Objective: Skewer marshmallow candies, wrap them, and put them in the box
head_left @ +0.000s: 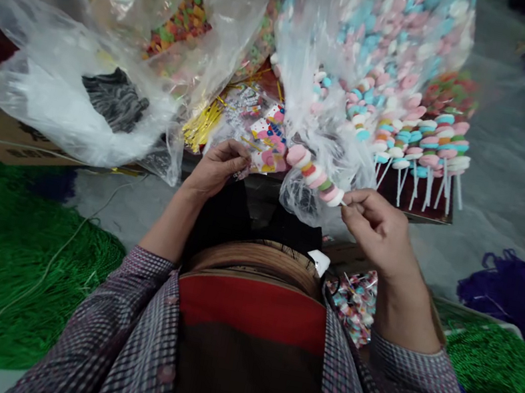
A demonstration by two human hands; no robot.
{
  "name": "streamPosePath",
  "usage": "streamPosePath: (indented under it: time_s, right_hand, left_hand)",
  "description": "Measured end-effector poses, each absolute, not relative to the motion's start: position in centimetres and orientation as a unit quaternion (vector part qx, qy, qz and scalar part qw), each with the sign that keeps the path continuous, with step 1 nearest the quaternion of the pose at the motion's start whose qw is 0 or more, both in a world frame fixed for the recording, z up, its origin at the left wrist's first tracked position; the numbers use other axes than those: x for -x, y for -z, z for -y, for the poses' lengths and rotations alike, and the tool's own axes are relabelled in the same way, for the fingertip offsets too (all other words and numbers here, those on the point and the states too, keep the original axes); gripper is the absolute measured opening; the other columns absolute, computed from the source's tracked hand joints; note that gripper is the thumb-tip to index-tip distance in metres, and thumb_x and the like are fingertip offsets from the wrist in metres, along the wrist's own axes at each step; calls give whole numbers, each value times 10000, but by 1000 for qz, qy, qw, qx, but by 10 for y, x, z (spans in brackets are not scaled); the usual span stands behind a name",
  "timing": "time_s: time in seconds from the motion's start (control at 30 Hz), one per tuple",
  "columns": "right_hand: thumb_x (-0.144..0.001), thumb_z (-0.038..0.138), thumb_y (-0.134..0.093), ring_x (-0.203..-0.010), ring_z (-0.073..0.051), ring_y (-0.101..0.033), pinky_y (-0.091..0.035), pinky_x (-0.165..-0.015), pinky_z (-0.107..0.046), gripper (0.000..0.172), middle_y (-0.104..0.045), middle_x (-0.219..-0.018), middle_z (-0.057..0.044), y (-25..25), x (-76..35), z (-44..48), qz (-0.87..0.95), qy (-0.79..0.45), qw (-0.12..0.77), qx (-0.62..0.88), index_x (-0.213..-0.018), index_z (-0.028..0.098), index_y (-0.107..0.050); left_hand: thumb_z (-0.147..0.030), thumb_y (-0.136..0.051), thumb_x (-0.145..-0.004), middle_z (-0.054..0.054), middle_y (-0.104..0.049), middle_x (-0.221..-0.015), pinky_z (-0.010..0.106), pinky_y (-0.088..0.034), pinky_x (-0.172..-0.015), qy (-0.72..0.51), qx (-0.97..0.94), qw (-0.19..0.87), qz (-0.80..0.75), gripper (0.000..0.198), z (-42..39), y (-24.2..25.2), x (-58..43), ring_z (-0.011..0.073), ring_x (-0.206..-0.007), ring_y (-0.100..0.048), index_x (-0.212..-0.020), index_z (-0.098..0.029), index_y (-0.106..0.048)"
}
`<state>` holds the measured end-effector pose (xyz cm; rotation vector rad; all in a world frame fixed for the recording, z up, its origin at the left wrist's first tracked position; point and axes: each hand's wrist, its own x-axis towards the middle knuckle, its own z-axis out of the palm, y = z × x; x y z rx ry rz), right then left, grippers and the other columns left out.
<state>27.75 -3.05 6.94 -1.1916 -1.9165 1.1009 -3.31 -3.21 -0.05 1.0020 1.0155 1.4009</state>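
Observation:
My right hand (376,227) is closed in a pinch on the lower end of a marshmallow skewer (316,177), a stick threaded with pink and white marshmallows and orange and green candy pieces. The skewer tilts up toward the left. My left hand (220,165) pinches the edge of a clear printed plastic bag (269,159) at the table's front edge. Gold twist ties (204,125) lie just beyond my left fingers. Finished marshmallow skewers (424,144) are stacked at the table's right end, their white sticks pointing toward me.
A large bag of marshmallows (409,26) stands at the back, beside bags of coloured gummy candy (181,23). Dark grey strands (114,99) lie in a plastic bag at left. Wrapped candies (355,304) sit low by my right side. Green bundles (15,275) cover the floor.

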Motion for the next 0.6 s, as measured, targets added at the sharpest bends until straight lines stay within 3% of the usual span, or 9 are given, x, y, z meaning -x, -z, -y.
streamPosePath:
  time_s: [0.37, 0.6]
  right_hand:
    - [-925, 330, -655, -573, -127, -609, -434, -534, -252, 117, -728, -709, 11, -79, -295, 31, 814, -264, 272, 440, -940, 247, -736]
    - [-928, 358, -686, -714, -152, -753, -558, -621, -245, 154, -827, -867, 0, -76, -304, 23, 812, -279, 288, 424, -961, 261, -801]
  left_hand:
    - [-463, -921, -653, -29, -627, -694, 207, -461, -528, -562, -466, 536, -423, 379, 27, -3, 41, 60, -552, -535, -767, -196, -677]
    - [-294, -884, -658, -12, -677, -696, 213, -486, -622, -523, -506, 515, -453, 205, 26, -17, 41, 92, -644, -590, -725, -180, -728]
